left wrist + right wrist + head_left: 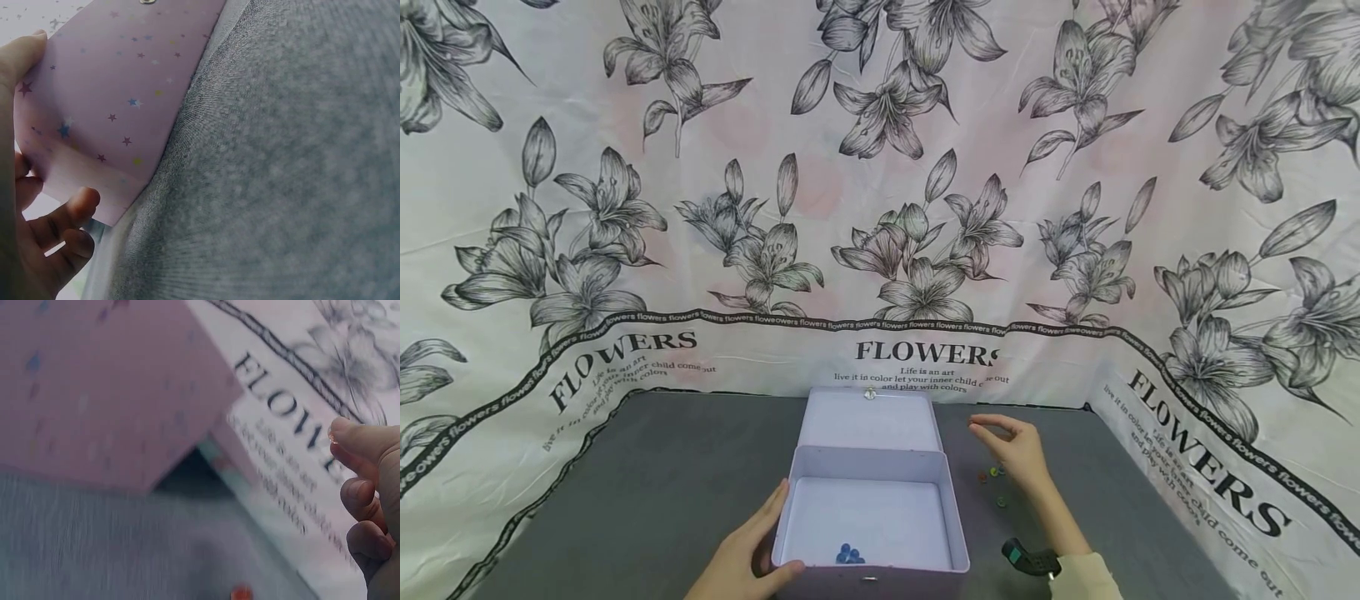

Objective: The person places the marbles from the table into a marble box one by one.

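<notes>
A pale lilac tin box [957,533] stands on the grey table with its lid [868,419] tipped back. Several small blue beads [849,554] lie inside by the front wall. My left hand [747,546] grips the box at its front left corner, thumb over the front rim and fingers along the side. In the left wrist view the star-printed outer wall [106,94] shows beside that hand. My right hand [1017,450] is raised beyond the box's right side. Between its thumb and forefinger it pinches a tiny, shiny orange bead [332,436], mostly covered by the fingertips.
Right of the box, under my right forearm, lie an orange bead [982,477], a yellow-green bead [995,472] and a green bead [1001,502]. A flower-printed cloth [760,358] hangs behind the table [662,492] and along both sides. My right wrist wears a dark band [1032,560].
</notes>
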`<state>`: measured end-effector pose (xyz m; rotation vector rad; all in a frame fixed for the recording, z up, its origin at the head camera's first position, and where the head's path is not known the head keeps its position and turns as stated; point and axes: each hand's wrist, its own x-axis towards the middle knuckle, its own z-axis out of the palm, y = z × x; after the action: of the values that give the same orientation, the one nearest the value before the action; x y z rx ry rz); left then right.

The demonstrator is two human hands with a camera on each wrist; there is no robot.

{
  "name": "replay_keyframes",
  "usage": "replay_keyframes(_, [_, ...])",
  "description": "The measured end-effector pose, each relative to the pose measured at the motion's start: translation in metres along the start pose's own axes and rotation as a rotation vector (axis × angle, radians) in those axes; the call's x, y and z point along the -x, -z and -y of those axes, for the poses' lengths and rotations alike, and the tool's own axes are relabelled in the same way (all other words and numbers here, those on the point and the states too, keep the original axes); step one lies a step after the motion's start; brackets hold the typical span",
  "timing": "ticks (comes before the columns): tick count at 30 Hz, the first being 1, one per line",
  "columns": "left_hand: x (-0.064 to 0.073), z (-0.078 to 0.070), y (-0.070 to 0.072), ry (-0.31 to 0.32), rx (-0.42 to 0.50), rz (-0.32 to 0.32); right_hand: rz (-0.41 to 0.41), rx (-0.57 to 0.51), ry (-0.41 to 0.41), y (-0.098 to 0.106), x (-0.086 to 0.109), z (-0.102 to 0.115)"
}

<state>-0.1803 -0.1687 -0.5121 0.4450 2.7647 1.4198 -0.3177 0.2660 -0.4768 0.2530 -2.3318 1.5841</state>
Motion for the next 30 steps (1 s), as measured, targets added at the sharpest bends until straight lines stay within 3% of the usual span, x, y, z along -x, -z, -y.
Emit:
replay_keyframes(15, [-0.001, 0.003, 0.002, -0.022, -0.014, 0.012, 0.106, -0.072, 0.091, -0.059, -0.035, 0.057])
replay_keyframes(22, [0.0, 0.002, 0.002, -0.021, -0.02, 0.0, 0.163, -0.086, 0.078, -0.079, -0.043, 0.072])
replay_keyframes(30, [0.0, 0.001, 0.001, -0.007, -0.011, -0.011, 0.262, -0.051, 0.172, -0.098, -0.048, 0.085])
